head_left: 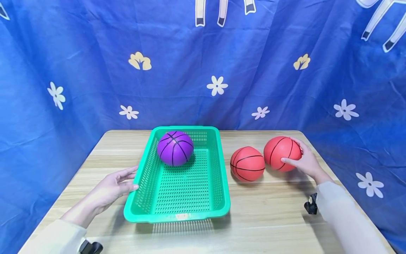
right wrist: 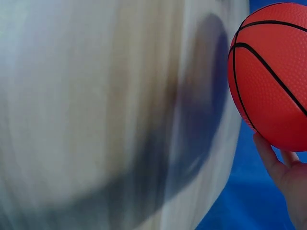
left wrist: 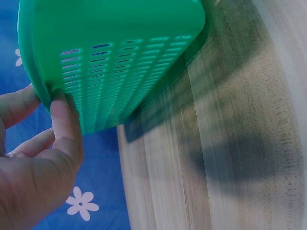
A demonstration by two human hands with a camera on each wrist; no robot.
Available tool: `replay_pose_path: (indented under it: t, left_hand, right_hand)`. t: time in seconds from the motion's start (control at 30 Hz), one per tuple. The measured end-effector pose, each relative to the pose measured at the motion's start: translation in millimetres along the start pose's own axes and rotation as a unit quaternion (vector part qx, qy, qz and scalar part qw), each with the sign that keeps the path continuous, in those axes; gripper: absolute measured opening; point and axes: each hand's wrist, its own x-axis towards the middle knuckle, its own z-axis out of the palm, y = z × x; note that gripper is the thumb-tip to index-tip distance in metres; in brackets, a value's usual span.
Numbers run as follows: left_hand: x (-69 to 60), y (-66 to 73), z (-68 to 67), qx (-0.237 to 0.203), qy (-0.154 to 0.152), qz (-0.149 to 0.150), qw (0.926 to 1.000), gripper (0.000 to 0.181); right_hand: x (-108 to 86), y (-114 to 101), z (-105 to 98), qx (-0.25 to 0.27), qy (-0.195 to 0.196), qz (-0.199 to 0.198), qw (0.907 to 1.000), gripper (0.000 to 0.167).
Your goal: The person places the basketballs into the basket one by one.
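Note:
A green basket [head_left: 182,217] stands on the table with a purple ball [head_left: 175,148] in its back left part. At the basket's left rim is my left hand [head_left: 115,187]; in the left wrist view the fingers [left wrist: 64,120] grip the rim of the basket [left wrist: 120,28], one under its edge. To the right of the basket, a red ball [head_left: 247,164] lies on the table. My right hand [head_left: 304,160] holds another red ball [head_left: 281,153] from its right side, thumb across the front. The right wrist view shows that ball [right wrist: 273,81] above the fingertips of the right hand [right wrist: 288,182].
The wooden table [head_left: 266,211] ends at a blue curtain [head_left: 177,84] with white flowers behind it and at both sides. Small black devices are on both wrists, one [head_left: 312,204] beside the right sleeve.

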Motion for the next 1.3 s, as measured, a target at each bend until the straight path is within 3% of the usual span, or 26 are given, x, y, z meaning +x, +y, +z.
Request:
replay_pose_path:
  t: [0.3, 0.6, 1.03, 1.3]
  left_hand:
    - [0.1, 0.1, -0.6, -0.004, -0.002, -0.001, 1.0000, 0.075]
    - [0.9, 1.4, -2.3, 0.002, -0.004, -0.003, 1.0000, 0.074]
    - [0.5, 1.6, -1.9, -0.004, -0.003, -0.001, 1.0000, 0.074]
    - [0.2, 1.4, -1.4, -0.008, -0.006, -0.002, 0.9999, 0.074]
  right_hand:
    - [10.6, -22.1, -17.3, -0.036, 0.022, 0.003, 0.9991, 0.089]
    - [24.8, -46.8, -22.9, -0.020, 0.031, -0.019, 0.9991, 0.089]
    - [46.7, -88.6, -12.7, 0.025, 0.012, -0.058, 0.9979, 0.088]
    - [42.8, -127.1, -2.5, 0.035, -0.017, -0.094, 0.9948, 0.086]
